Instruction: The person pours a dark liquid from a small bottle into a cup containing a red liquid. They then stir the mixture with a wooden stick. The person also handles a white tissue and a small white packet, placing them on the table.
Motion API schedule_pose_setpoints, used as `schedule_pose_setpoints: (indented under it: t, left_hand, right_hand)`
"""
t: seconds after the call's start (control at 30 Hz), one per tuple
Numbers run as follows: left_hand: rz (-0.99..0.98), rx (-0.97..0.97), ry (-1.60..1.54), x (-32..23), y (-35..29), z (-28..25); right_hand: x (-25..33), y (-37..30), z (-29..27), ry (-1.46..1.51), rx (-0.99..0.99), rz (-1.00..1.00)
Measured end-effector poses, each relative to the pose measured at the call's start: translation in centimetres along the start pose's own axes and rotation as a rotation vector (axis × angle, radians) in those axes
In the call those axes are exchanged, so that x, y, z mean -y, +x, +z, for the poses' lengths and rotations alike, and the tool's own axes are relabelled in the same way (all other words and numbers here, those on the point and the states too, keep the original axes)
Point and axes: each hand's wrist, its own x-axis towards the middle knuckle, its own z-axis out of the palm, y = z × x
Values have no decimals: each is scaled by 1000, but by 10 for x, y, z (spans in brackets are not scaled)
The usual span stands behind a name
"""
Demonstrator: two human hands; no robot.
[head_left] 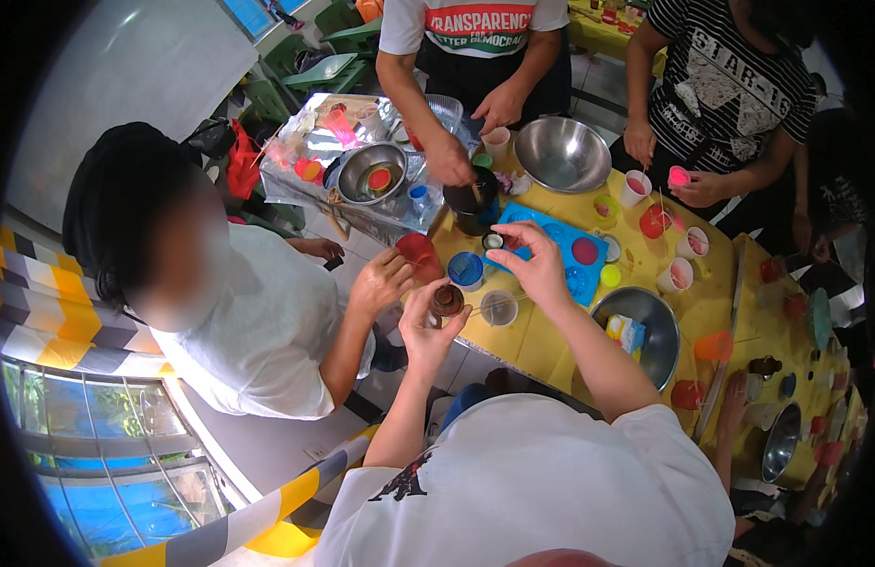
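In my left hand (428, 326) is a small brown glass bottle (447, 300), gripped between thumb and fingers over the table's near edge. My right hand (537, 265) pinches a small dark cap (494, 242) with a pale inside, apart from the bottle. Close to both hands stand a blue cup (466, 270) and a clear cup (499, 308) with a thin stick across it. Behind my right hand lies a blue silicone mold (574, 248) with round cavities, one filled with pinkish red.
A yellow-covered table (541, 345) bears steel bowls (563, 154), a bowl with a small carton (626, 333) inside, and several cups of pink mixture (676, 274). A co-worker's hand (381, 281) is near my left hand. Another co-worker's hand (451, 159) stirs in a dark pot (470, 203).
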Motion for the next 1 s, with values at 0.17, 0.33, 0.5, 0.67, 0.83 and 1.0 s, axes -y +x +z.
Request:
schedule_pose_setpoints:
  t: [0.17,0.33,0.5,0.67,0.83,1.0]
  left_hand:
    - [-25,-2,7,4,-6,-4]
    - [-59,-2,-12,1,-10,-7]
    - [19,-14,7,-1,-10,-7]
    - [-37,43,-31,-13,-9,-9]
    - [41,47,-27,-25,-2,-7]
    - [108,75,-47,-27,2,-2]
  right_hand:
    - [5,-7,4,58,45,12]
    - [9,-28,6,78,88,28]
    - [22,-41,0,75,77,30]
    - [28,-50,-8,80,108,18]
    - [43,-57,-12,99,66,4]
    - [54,-60,-20,74,59,-14]
